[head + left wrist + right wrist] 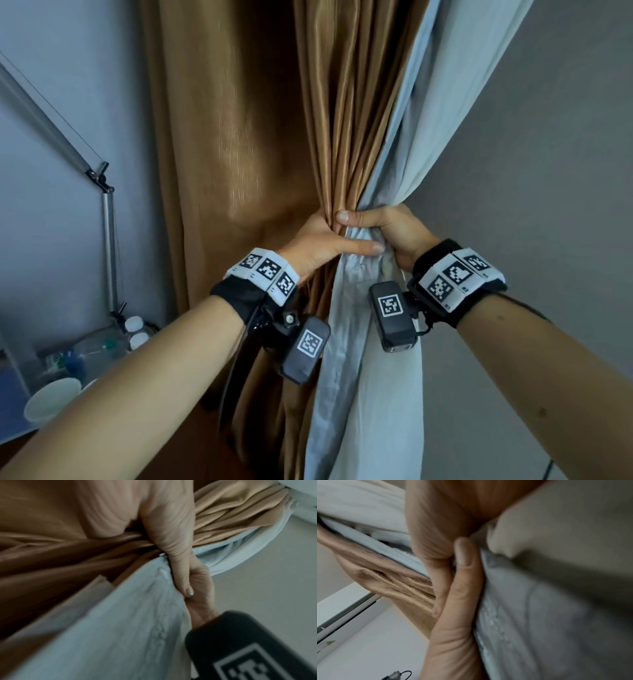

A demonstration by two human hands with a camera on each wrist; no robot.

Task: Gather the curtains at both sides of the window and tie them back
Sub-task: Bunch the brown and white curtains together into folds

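A brown curtain (239, 137) hangs in folds, with a pale blue curtain (428, 102) along its right edge. Both are bunched together at mid-height, and both hands hold that bunch. My left hand (318, 243) grips it from the left, its thumb lying across the pale blue cloth. From the right, my right hand (390, 229) grips it just above, thumb over the front. In the left wrist view my left hand (171, 534) squeezes the brown folds (51, 561) and blue cloth (120, 615). My right hand (457, 601) presses its thumb on the pale cloth (539, 601). No tie-back is visible.
A metal desk lamp arm (109, 240) stands at the left over a desk corner with capped bottles (133, 329) and a white bowl (51, 401). A plain grey wall (548, 171) fills the right side.
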